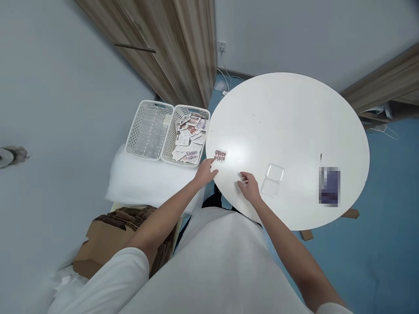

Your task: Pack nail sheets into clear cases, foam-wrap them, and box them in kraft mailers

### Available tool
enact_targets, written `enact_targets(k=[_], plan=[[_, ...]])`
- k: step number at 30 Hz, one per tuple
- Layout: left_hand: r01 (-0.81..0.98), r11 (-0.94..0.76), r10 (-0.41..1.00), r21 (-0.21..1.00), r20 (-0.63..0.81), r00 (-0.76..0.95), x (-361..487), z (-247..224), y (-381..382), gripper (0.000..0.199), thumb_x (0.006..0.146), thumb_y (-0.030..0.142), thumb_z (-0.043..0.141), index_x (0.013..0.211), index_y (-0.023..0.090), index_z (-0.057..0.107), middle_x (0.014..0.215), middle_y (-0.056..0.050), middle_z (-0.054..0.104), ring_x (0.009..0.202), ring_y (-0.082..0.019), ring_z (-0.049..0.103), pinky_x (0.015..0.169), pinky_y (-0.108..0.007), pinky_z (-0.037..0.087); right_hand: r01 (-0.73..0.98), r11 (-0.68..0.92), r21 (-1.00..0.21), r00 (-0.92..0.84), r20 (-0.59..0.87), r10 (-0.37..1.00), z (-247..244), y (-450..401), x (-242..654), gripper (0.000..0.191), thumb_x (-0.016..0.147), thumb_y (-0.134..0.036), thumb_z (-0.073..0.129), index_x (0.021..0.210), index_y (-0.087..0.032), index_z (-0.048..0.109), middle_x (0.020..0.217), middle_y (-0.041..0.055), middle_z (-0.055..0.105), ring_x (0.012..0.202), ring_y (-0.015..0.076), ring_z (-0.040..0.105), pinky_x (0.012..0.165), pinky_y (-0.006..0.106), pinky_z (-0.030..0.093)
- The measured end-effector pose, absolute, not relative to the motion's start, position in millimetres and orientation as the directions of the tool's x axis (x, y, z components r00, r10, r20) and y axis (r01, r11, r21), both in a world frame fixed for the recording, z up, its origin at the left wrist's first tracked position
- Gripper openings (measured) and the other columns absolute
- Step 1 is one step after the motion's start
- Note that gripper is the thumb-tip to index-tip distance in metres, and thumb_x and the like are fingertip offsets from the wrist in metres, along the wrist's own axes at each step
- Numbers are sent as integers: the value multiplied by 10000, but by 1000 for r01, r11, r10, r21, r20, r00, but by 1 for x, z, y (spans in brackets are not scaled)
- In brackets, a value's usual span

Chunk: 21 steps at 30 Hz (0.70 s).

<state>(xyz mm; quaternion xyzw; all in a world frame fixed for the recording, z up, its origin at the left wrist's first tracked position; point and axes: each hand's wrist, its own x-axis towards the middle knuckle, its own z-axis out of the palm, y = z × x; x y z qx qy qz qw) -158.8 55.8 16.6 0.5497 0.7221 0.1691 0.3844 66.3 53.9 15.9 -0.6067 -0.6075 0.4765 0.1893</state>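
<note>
A small white card (220, 155) bearing rows of dark red, nail-shaped pieces lies on the round white table (284, 113), near its left edge. My left hand (205, 172) is at that edge, thumb and fingers apart, with its fingertips at the card's lower left corner; whether they touch it I cannot tell. My right hand (250, 187) hovers over the table's near side, fingers spread and slightly curled, holding nothing. Just right of it, a clear plastic case (273, 180) lies opened flat, its two halves side by side.
Left of the table, one white basket (183, 109) holds many similar cards; another basket (134, 126) holds clear plastic cases. Both stand on white padding (140, 179). Folded brown cardboard (104, 240) sits below. A pixelated dark object (329, 186) lies on the table's right.
</note>
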Motion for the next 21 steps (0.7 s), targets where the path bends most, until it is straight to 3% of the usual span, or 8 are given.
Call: enact_targets(k=[5,8,15,21], plan=[[755,334,883,564,-467,-42,-174,21,92,673,708,245,610,1291,176,280,1196,-123,406,955,-226,515,772,-315,411,703,20,-711,-319,-291,902,7,93,27,444,719,-267,523,1154,-199,464,1118,86,457,1033,237,445,902,418,368],[802,295,876,520,-483,-9,-172,17,105,725,680,171,636,1295,168,252,1167,-132,402,991,-249,501,771,-309,400,749,84,-657,-352,-287,891,4,113,11,495,715,-253,538,1194,-205,422,1134,90,434,1070,252,412,900,421,366],[808,240,884,538,-465,47,-169,4,113,675,692,134,622,1267,177,270,1101,-105,391,870,-199,535,709,-289,415,844,43,-535,-252,-324,912,-10,129,-14,627,672,-264,610,1245,-224,360,1110,97,424,1047,273,404,830,412,388],[794,240,901,559,-432,32,-168,1,112,642,663,101,639,1213,166,314,1098,-100,389,891,-205,527,728,-302,422,876,34,-480,-216,-329,919,-14,127,-17,641,663,-245,621,1247,-250,356,1097,87,423,1016,263,417,802,395,385]])
